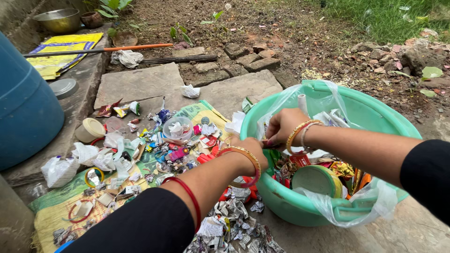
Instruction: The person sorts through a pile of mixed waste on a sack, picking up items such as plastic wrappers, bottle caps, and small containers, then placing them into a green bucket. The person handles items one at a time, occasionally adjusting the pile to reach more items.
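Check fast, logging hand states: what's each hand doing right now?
Left hand: closed, contents hidden.
Right hand: closed, pinching a small item over the green tub; item unclear.

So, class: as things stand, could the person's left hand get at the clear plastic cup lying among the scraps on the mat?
Probably yes. The left hand is at the green tub's rim, and the clear plastic cup lies uncovered on top of the litter just beyond it, with nothing in between.

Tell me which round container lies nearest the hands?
The green tub by both hands; the blue barrel and metal bowl sit far left.
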